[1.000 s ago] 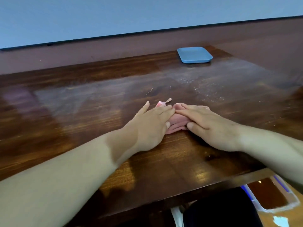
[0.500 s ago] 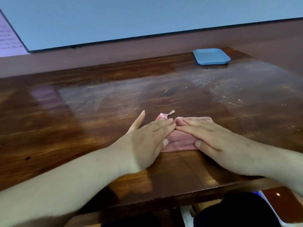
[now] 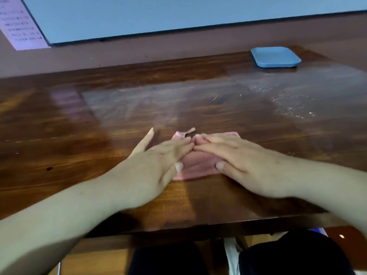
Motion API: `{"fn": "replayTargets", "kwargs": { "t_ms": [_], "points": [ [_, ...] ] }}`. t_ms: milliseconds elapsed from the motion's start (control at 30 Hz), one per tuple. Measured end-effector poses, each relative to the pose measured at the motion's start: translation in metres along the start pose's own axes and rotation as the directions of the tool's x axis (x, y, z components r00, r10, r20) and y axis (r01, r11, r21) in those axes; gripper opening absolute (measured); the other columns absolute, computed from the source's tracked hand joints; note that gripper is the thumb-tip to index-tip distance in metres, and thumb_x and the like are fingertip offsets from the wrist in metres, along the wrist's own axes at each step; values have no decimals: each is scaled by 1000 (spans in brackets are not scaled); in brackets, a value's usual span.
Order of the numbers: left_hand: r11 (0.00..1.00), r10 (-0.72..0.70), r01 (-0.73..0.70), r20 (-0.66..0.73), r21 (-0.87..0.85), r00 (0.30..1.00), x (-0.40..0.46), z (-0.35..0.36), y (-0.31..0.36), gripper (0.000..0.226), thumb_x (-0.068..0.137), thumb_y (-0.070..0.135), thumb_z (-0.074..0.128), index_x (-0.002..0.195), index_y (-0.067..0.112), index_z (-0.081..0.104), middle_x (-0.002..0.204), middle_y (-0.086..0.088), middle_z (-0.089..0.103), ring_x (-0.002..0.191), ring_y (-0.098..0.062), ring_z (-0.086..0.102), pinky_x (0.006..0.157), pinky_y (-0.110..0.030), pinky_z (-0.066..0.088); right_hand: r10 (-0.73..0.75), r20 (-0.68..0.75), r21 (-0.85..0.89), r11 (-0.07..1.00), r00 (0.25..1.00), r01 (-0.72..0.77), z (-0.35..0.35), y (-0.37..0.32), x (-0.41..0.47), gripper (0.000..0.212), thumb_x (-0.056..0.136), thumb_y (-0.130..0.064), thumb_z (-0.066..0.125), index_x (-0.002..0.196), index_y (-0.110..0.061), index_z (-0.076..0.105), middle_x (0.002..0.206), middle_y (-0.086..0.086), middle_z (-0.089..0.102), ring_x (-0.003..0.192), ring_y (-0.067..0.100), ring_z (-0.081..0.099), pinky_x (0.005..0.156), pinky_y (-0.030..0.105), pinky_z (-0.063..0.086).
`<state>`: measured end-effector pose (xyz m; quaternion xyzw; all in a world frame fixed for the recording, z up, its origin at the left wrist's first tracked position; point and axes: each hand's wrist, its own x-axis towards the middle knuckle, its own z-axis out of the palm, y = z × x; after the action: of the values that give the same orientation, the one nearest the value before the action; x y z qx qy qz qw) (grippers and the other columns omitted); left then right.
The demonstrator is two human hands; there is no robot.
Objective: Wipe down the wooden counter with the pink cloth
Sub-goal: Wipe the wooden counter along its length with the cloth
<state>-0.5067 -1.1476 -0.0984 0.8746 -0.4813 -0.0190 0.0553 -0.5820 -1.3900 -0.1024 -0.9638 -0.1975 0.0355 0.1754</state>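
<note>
The pink cloth (image 3: 196, 166) lies folded flat on the dark wooden counter (image 3: 99, 135), near its front edge. My left hand (image 3: 156, 161) presses on the cloth's left side with straight fingers, thumb spread out to the left. My right hand (image 3: 244, 163) lies flat on the cloth's right side, fingers straight and pointing left. The fingertips of both hands meet over the cloth's middle. Most of the cloth is hidden under the hands; a small tag sticks up at its far edge.
A blue square plate (image 3: 275, 56) sits at the counter's far right. White specks and smears (image 3: 292, 108) mark the wood right of centre. A wall runs behind the counter, with a printed sheet (image 3: 19, 22) at top left. My dark-clad legs show below the front edge.
Both hands, flat on the cloth, have drawn it toward me, closer to the counter's front edge. The view has shifted left, bringing the printed sheet into sight.
</note>
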Motion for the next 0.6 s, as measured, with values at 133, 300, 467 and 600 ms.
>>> {"fn": "replayTargets", "kwargs": {
  "t_ms": [133,300,467,600],
  "points": [
    [994,-108,107,21,24,994,20,-6,-7,51,102,39,18,152,37,5,157,22,5,140,10,-7,114,-36,-22,81,-2,-34,996,997,-81,-7,-2,24,59,106,-22,37,157,-38,13,166,-15,3,151,1,-3,124,31,3],
    [996,62,-68,-114,-51,991,-24,7,0,51,100,41,23,150,33,24,156,20,19,142,6,11,117,-40,-7,-67,-28,27,997,997,68,12,-11,-17,58,101,-33,36,156,-40,20,164,-25,5,148,-8,-1,124,29,8],
    [998,-55,54,-40,-10,998,3,1,-19,51,102,39,23,151,40,9,157,24,9,140,12,-3,116,-37,-15,-1,29,-12,1000,1000,1,-4,-3,18,58,106,-26,36,157,-39,13,165,-20,4,149,-5,-1,124,28,5],
    [991,-135,135,25,17,991,27,-10,-34,52,102,36,22,151,39,4,157,23,6,140,11,-6,114,-33,-20,88,31,-20,996,996,-88,-13,-4,51,59,106,-21,35,159,-32,11,167,-11,3,152,4,-2,124,33,2]
  ]
}}
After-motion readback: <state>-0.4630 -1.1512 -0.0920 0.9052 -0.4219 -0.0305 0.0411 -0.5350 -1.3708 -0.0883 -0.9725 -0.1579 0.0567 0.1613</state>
